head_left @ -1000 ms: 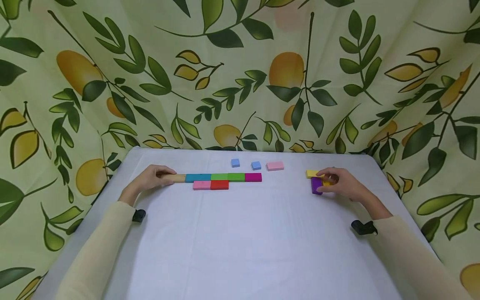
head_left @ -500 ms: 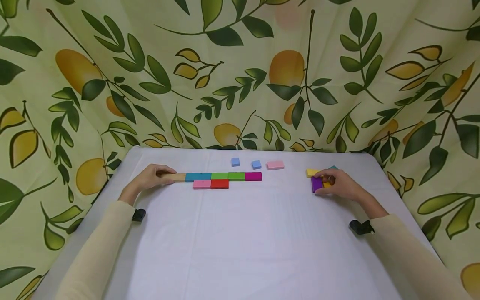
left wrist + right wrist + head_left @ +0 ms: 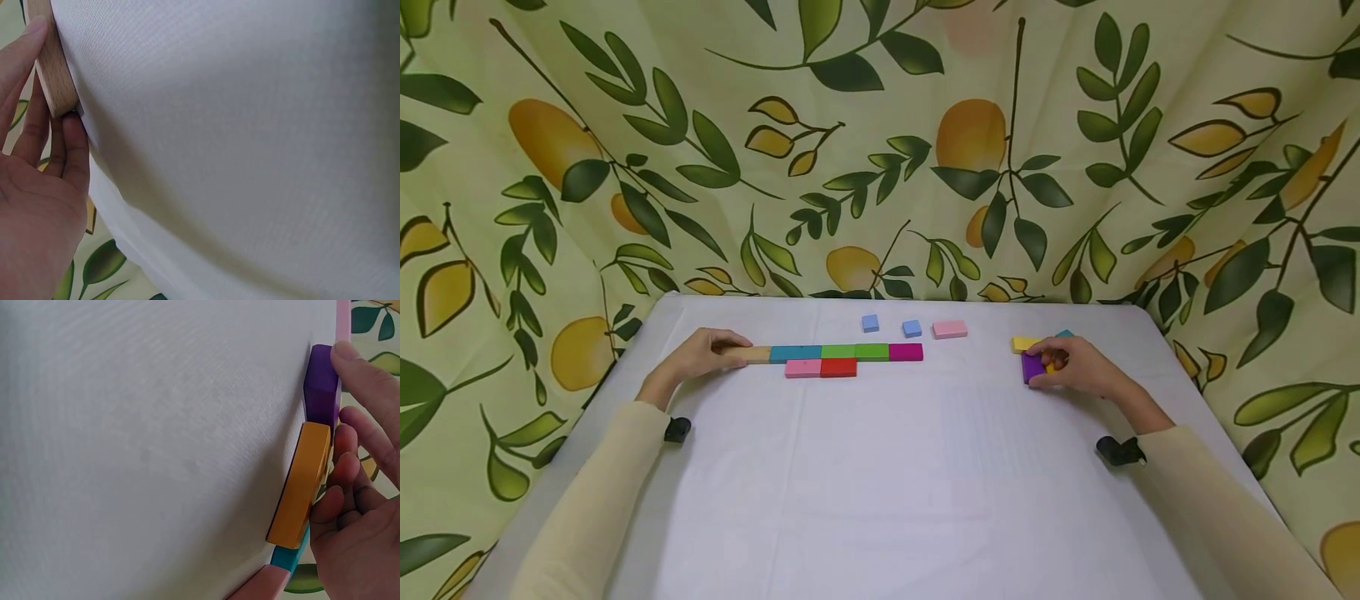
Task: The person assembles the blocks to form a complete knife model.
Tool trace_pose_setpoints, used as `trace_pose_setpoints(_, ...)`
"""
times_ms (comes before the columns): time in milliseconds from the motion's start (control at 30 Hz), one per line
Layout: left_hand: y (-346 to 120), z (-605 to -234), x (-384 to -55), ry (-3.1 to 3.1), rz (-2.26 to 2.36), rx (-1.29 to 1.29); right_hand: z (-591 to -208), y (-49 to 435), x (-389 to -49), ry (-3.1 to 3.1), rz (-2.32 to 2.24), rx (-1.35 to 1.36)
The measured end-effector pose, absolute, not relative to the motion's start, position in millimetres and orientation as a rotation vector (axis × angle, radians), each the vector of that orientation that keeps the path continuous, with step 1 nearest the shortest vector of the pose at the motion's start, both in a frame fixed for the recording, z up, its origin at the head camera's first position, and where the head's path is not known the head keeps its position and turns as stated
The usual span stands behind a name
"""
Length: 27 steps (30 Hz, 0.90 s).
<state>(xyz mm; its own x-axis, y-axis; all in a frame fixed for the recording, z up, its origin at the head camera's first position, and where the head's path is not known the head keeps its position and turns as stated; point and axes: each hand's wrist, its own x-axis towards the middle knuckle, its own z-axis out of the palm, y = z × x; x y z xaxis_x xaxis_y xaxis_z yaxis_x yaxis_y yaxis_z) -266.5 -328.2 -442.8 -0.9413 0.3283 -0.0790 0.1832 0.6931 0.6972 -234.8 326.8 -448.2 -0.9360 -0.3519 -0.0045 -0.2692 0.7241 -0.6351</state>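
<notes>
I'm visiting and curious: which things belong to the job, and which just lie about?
Job, apparently:
wooden block, in left hand
row of blocks touching it
purple block, in right hand
orange block beside purple

Lying about, probably:
two blue blocks
pink block beside them

The tabletop (image 3: 880, 483) looks like matt woven cloth; near its left edge, the tan block (image 3: 56, 72) is bare grained wood; near its right, the purple block (image 3: 321, 378) looks smooth.
</notes>
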Motion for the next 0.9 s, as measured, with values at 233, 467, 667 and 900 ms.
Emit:
trace_pose_setpoints(233, -329.3, -443.8, -266.6, 2.718, 1.08, 0.415, -445.5, 328.1, -235.3, 2.768, -1.014, -0.492)
trace_pose_setpoints(467, -328.9, -442.9, -265.9, 2.711, 1.094, 0.423, -442.8, 327.9, -235.4, 2.745, -1.04, -0.479)
trace_pose_setpoints(667, -328.5, -442.6, -265.5, 2.697, 1.102, 0.405, -440.4, 328.4, -235.9, 2.716, -1.045, -0.464)
trace_pose_setpoints(900, -329.2, -443.9, -266.5, 2.695, 1.093, 0.399, -439.1, 327.6, -235.8, 2.704, -1.032, -0.423)
